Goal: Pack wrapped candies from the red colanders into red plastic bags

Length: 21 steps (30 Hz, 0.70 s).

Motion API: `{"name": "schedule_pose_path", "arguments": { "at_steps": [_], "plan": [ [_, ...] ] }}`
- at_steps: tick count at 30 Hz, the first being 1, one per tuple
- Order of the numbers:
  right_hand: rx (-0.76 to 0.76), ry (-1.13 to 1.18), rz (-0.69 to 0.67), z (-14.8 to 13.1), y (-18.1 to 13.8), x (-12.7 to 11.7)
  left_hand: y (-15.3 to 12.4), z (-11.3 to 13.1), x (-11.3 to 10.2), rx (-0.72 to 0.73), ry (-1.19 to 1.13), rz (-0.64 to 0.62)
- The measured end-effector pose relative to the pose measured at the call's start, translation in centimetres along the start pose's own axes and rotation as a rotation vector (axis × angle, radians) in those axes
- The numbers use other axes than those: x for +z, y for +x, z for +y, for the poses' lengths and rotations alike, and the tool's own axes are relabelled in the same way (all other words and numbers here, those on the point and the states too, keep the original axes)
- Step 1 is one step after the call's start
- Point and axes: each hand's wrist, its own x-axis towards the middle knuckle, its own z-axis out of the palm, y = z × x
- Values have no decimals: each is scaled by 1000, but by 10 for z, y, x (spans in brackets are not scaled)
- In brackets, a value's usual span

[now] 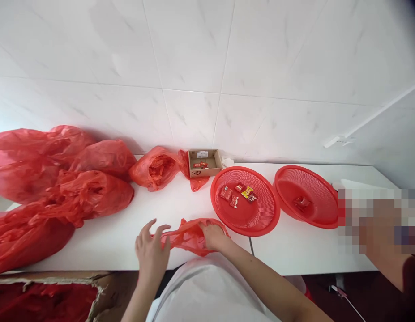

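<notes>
A thin red plastic bag (190, 237) lies on the white table near its front edge, with its mouth spread. My left hand (151, 250) is at the bag's left end, fingers curved and apart, touching or just beside the plastic. Into the bag's opening reaches my right hand (212, 235); its fingers are hidden by the plastic, and I cannot see whether they hold anything. Just beyond my right hand is a round red mesh basket (272, 219) with several small wrapped packets (226, 193), mostly red, and a yellow one (248, 192).
Several filled red bags (106, 156) crowd the left side. A small cardboard box (207, 172) holding red packets stands against the wall. To the right sits a second red basket (323, 219), near another person's arm (383, 264). Below the table's left edge is an open carton (96, 286) with red contents.
</notes>
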Motion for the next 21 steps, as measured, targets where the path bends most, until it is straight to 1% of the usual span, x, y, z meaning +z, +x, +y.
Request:
{"name": "schedule_pose_path", "arguments": {
  "at_steps": [1,2,3,4,5,7,9,11,13,15,17,19,21],
  "plan": [
    [3,-38,-15,-2,2,1,-5,11,4,109,44,34],
    [-2,-67,-29,-4,3,2,-9,21,10,210,85,34],
    [-15,-90,-45,-6,4,2,-10,28,17,291,121,2],
    [-33,-110,-63,-9,5,3,-10,32,27,333,151,-61],
    [-57,-125,-81,-11,5,2,-7,33,38,345,178,-134],
    [-116,-139,-113,-14,3,2,1,26,64,317,224,-262],
    [-173,-133,-143,-13,-1,1,12,11,85,290,245,-322],
    [-191,-128,-186,-6,-5,-1,25,-8,96,271,247,-345],
    [-166,-134,-222,4,-7,-4,39,-27,94,227,242,-355],
    [-131,-142,-235,15,-7,-10,54,-44,82,160,216,-368],
    [-115,-139,-230,24,-7,-17,66,-57,66,106,151,-407],
    [-119,-118,-212,28,-5,-23,72,-62,51,68,44,-479],
    [-118,-76,-156,26,-4,-27,70,-60,39,42,-108,-565]
  ]
}}
